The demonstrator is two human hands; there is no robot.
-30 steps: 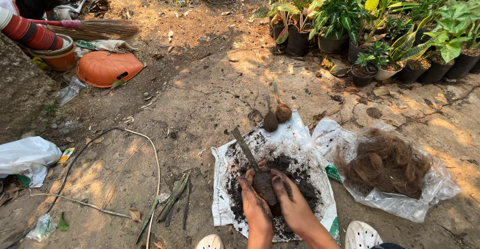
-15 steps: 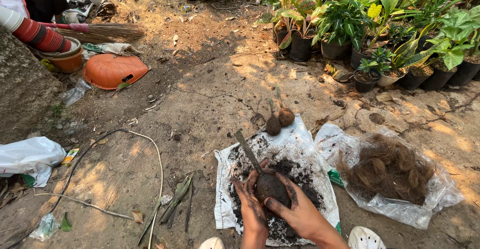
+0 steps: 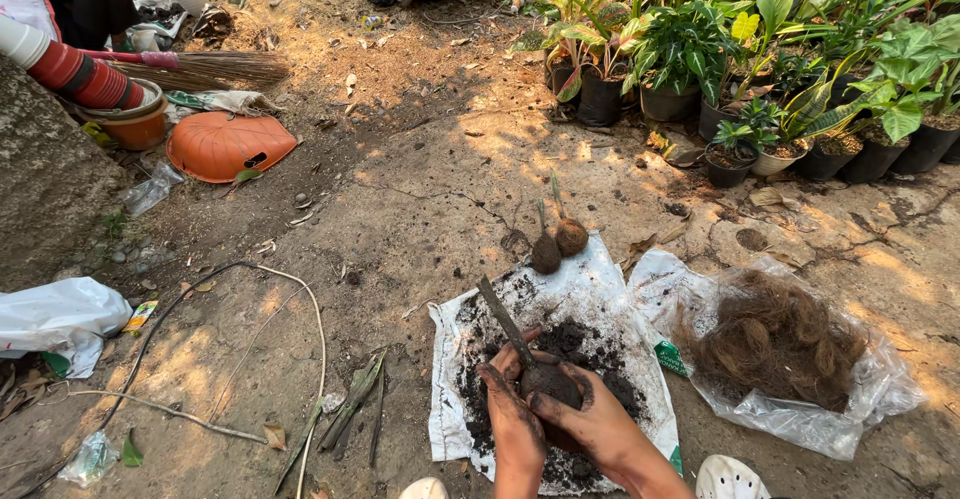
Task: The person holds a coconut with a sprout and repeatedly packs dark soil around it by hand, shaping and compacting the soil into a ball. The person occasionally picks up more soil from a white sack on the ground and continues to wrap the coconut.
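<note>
A: Where is the soil ball [image 3: 550, 383] at this moment?

B: It is between both hands, low in the middle of the view, just above the white sheet [image 3: 600, 289] with the loose dark soil [image 3: 585, 344]; the left hand [image 3: 512, 414] cups it from the left side, the right hand [image 3: 590, 421] wraps it from below and from the right; the fingers are curled and pressed on the ball, not spread.

A: How do you think it will handle?

B: I judge it is soft and crumbly, probably damp, because the soil sticks on the fingers; it looks a little heavy for its size, but fragile; a hard squeeze could break it; so it is better to hold it around the full round body, with palms, not with fingertips only.

A: And the thin leaf [image 3: 503, 319] which comes out upward to the left?

B: It seems stiff but slim; I would not lift by it.

A: What is near?

B: Two finished balls [image 3: 558, 244] stand at the far edge of the sheet, touching each other; a bag of brown fibre [image 3: 775, 344] lies just beside on the right; potted plants [image 3: 740, 69] are well apart behind.
</note>
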